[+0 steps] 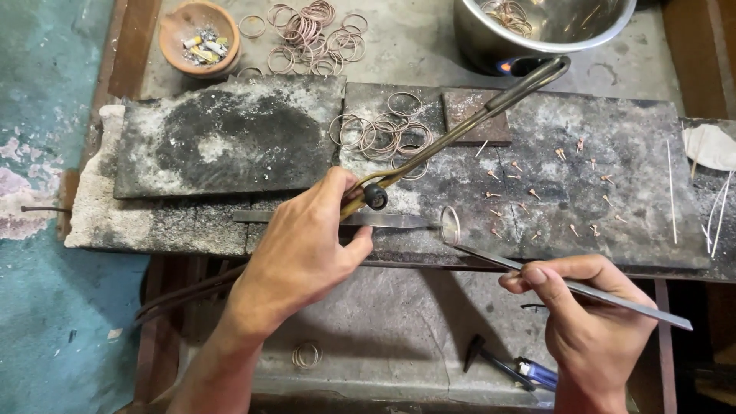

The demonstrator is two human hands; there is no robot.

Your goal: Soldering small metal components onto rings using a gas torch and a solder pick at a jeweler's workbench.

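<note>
My left hand [307,245] grips a brass gas torch [460,126] by its handle, next to a black knob; the curved nozzle points away toward a steel pot. Flat steel tweezers [383,220] also run out from under this hand and hold a thin metal ring [450,225] upright on the charred soldering board [613,153]. My right hand [586,307] pinches a long thin metal rod [613,299] whose tip reaches toward the ring.
Loose copper rings lie in a pile [387,134] on the board and in another pile [310,38] behind it. Small copper pins [537,192] are scattered at right. A clay bowl [199,34], steel pot [544,27], small hammer [491,356] and blue lighter [537,373] lie around.
</note>
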